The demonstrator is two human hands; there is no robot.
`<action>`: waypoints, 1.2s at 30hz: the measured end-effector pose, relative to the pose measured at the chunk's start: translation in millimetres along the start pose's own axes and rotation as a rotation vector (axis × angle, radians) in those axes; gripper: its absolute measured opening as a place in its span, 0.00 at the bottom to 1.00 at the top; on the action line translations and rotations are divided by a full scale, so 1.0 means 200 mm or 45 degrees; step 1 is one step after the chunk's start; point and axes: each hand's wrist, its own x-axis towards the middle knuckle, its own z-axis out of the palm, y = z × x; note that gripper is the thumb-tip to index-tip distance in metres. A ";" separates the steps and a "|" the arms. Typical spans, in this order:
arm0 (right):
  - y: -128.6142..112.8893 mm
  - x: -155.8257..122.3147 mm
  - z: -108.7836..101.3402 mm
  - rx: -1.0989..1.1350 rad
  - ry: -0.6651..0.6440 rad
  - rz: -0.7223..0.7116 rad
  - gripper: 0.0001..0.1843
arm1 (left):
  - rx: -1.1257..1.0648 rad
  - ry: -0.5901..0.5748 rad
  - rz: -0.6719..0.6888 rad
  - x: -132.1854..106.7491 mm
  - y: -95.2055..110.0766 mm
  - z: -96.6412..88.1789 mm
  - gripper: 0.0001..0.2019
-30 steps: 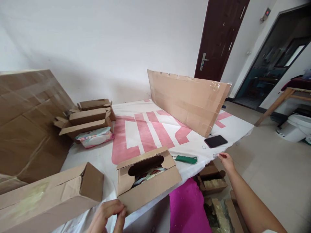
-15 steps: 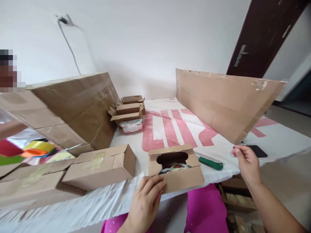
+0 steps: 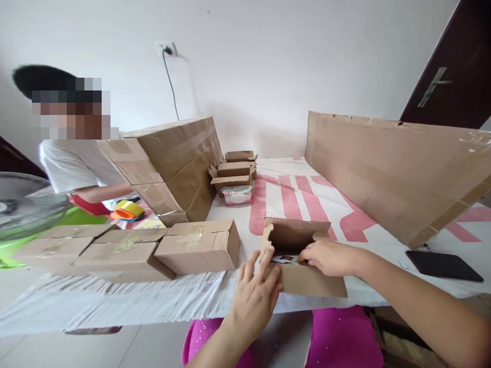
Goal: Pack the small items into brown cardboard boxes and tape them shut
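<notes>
A small cardboard box (image 3: 312,281) sits at the table's front edge with its lid flaps raised. Inside it a patterned packet (image 3: 286,259) shows in part. My left hand (image 3: 257,286) grips the box's left front corner, fingers over the side flap. My right hand (image 3: 330,257) reaches into the opening from the right. Its fingers are curled together, the tips hidden inside, and whatever they hold cannot be made out. My right forearm covers the spot where the green knife lay.
Taped boxes (image 3: 197,250) line the front edge at left. Open boxes (image 3: 233,179) and a wipes pack (image 3: 237,195) stand farther back. Large cartons (image 3: 180,168) and a cardboard panel (image 3: 383,174) flank the table. A black phone (image 3: 445,266) lies right. A co-worker (image 3: 72,163) is at left.
My right hand has moved left from beside the phone into the box. The box's lid now stands open. My view has turned left, bringing the co-worker into sight.
</notes>
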 end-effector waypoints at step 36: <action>0.31 -0.24 -0.17 -0.254 1.699 0.393 0.15 | 0.179 -0.198 -0.470 0.21 -0.26 0.07 0.22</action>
